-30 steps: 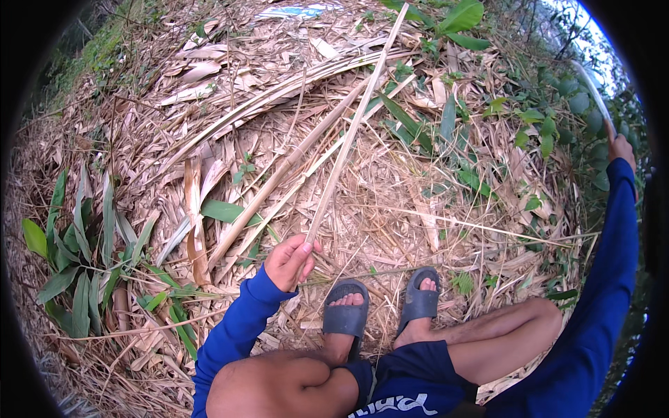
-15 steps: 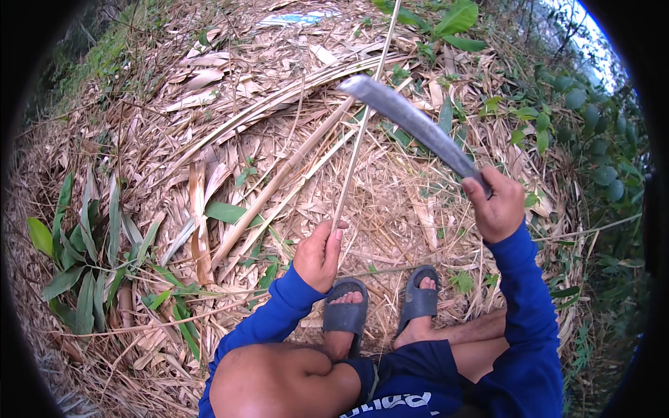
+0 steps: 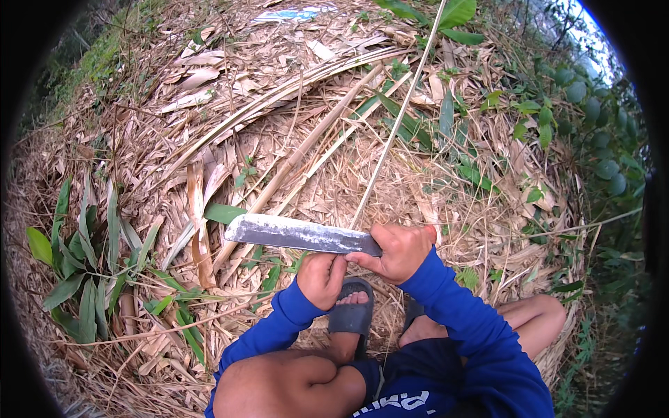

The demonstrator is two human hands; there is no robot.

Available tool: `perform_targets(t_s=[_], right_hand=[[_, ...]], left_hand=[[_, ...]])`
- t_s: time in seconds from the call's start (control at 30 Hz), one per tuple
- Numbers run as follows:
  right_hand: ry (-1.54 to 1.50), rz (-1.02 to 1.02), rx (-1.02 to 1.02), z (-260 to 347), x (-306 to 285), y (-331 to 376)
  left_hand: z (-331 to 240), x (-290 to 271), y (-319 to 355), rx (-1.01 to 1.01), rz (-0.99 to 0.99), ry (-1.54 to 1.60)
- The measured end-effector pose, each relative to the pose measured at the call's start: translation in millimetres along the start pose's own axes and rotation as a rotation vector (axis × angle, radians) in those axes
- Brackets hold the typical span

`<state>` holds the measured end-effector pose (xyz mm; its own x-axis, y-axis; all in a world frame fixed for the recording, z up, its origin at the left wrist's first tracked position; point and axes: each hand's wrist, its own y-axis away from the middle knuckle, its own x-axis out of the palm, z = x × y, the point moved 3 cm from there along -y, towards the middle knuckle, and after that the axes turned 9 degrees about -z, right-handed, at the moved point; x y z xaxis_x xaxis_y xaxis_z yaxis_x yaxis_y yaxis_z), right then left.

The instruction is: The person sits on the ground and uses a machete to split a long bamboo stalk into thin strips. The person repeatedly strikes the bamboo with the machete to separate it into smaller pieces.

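My right hand [image 3: 401,252] is closed round the handle of a machete [image 3: 300,234]. Its broad grey blade, worn whitish in patches, lies sideways across the front of my left hand and points left. My left hand [image 3: 321,280] pinches the near end of a long, thin pale strip [image 3: 396,132] that looks like split bamboo. The strip slants away to the upper right, and the blade crosses it close to my fingers. Both hands are nearly touching, above my sandalled feet. The strip's gripped end is hidden by the blade and my fingers.
A brown pole [image 3: 306,143] and a bundle of long pale strips [image 3: 258,104] lie on dry leaf litter ahead. A green leafy plant [image 3: 87,272] grows at the left. Dense foliage [image 3: 599,139] stands at the right. A dark sandal [image 3: 350,317] is below my hands.
My right hand has come down and left, bringing the machete from raised at the right to across the strip by my left hand. The strip's far end has swung right.
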<state>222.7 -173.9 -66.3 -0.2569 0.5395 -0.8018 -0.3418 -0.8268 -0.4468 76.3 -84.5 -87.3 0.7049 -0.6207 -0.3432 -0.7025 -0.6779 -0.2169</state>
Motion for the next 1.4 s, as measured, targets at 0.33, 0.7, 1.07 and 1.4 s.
perform_targets(t_s=[0.33, 0.7, 1.07, 1.4], right_hand=[[0.172, -0.107, -0.119, -1, -13, -2], [0.173, -0.189, 0.208, -65, -12, -10], [0.353, -0.269, 0.713, -244, -46, -46], [0.089, -0.212, 0.678, -218, -40, -11]], left_hand=[[-7, -8, 5, 0.005, 0.091, 0.009], [25, -55, 71, -0.275, 0.266, -0.060], [52, -95, 215, -0.235, 0.252, -0.327], [39, -73, 137, -0.065, 0.302, -0.240]])
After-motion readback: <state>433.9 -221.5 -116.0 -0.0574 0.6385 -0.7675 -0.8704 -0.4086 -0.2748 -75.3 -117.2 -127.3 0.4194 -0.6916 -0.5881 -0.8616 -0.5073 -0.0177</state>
